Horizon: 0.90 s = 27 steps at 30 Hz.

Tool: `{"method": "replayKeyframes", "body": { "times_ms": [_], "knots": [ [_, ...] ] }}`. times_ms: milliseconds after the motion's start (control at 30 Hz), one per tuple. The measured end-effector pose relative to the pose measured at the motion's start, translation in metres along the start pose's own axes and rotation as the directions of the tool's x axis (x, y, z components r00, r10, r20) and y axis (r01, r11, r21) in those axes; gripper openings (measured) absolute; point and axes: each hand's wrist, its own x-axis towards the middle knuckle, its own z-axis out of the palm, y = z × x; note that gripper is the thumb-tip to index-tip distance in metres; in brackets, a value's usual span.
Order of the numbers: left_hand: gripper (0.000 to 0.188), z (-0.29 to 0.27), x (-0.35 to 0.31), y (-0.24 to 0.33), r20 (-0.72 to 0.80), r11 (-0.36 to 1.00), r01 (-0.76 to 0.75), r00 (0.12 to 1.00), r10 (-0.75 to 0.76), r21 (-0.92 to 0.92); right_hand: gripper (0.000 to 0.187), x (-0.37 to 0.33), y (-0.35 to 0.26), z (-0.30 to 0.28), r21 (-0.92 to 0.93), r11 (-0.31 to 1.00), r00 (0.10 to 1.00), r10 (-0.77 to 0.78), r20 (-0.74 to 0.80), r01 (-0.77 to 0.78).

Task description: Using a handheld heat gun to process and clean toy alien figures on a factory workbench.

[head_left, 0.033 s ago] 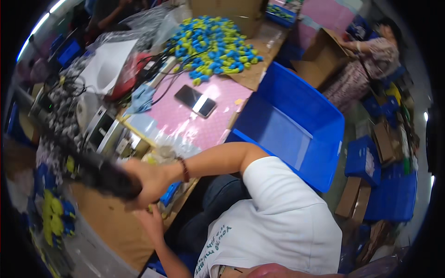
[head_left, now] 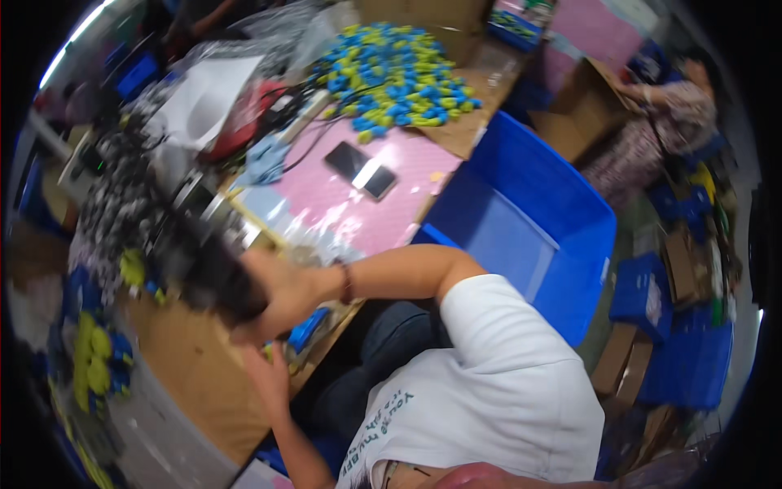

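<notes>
My right hand (head_left: 285, 289) is wrapped round a long black tool (head_left: 208, 273), which is blurred, so its kind does not show. The tool leans up and away to the left over the workbench. Just below it, my left hand (head_left: 267, 379) is raised at the bench edge with its fingers drawn together. A bit of yellow shows at its fingertips; the rest is hidden under the right hand. Beside both hands is a small blue object (head_left: 308, 328), partly covered. Brown board (head_left: 191, 375) covers the bench near the hands.
A heap of blue-and-yellow parts (head_left: 395, 77) lies at the back, near a phone (head_left: 361, 169) on a pink sheet (head_left: 407, 208). To the right stands a large blue bin (head_left: 562, 212). Yellow-and-blue pieces (head_left: 98, 359) sit far left. Another person (head_left: 660, 130) stands beyond with a carton (head_left: 582, 114).
The whole view has shifted slightly, moving the bench and bin to the right. My right hand still grips the black tool, and my left hand stays close beneath it.
</notes>
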Motion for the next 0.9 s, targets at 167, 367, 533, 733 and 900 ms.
{"method": "replayKeyframes", "body": {
  "times_ms": [167, 367, 533, 733, 900],
  "knots": [
    [0.038, -0.029, 0.019, 0.020, 0.269, 0.968, 0.105, 0.962, -0.042, -0.226, 0.037, -0.026, -0.019, -0.059, 0.121, 0.992, 0.983, 0.003, -0.186, 0.020],
    [0.038, -0.067, 0.010, -0.035, -0.200, 0.853, 0.030, 0.967, -0.157, -0.521, 0.043, -0.052, -0.006, -0.109, 0.274, 0.936, 0.945, -0.135, -0.298, 0.220],
    [0.044, -0.117, 0.062, -0.116, -0.592, 0.850, -0.039, 0.734, -0.332, -0.526, 0.041, -0.070, 0.012, -0.124, 0.156, 0.979, 0.909, -0.055, -0.413, 0.130],
    [0.031, -0.107, 0.181, -0.207, -0.737, 0.947, 0.207, 0.594, -0.322, -0.246, 0.044, -0.088, 0.030, -0.128, 0.093, 0.995, 0.877, 0.004, -0.480, 0.047],
    [0.031, -0.070, 0.246, -0.240, -0.792, 0.973, 0.172, 0.568, -0.225, -0.153, 0.046, -0.090, 0.025, -0.130, 0.072, 0.997, 0.870, 0.019, -0.492, 0.019]
  ]
}}
